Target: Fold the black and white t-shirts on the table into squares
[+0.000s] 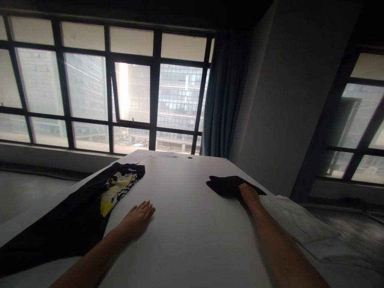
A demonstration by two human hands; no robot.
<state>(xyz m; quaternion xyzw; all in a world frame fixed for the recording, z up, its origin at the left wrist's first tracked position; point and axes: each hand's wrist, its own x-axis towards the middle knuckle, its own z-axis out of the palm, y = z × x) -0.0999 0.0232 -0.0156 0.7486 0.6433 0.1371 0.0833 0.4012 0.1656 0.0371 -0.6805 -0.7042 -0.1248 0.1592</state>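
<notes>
My left hand (139, 216) lies palm down on the white table (186, 240), its fingers stretched out and nothing in them. To its left, a black garment (60, 216) with a yellow, white and grey print is spread along the table's left side and hangs past the edge. On the right, my right hand (249, 195) has its fingers bent over the near side of a folded black cloth (225, 186). The thumb is hidden, and the cloth rests flat near the table's right edge.
White fabric (309, 224) is heaped along the right edge of the table. Paper sheets (157, 154) lie at the far end, near a small round dark spot (190, 157). Beyond stand windows, a blue curtain (223, 96) and a grey pillar (276, 92).
</notes>
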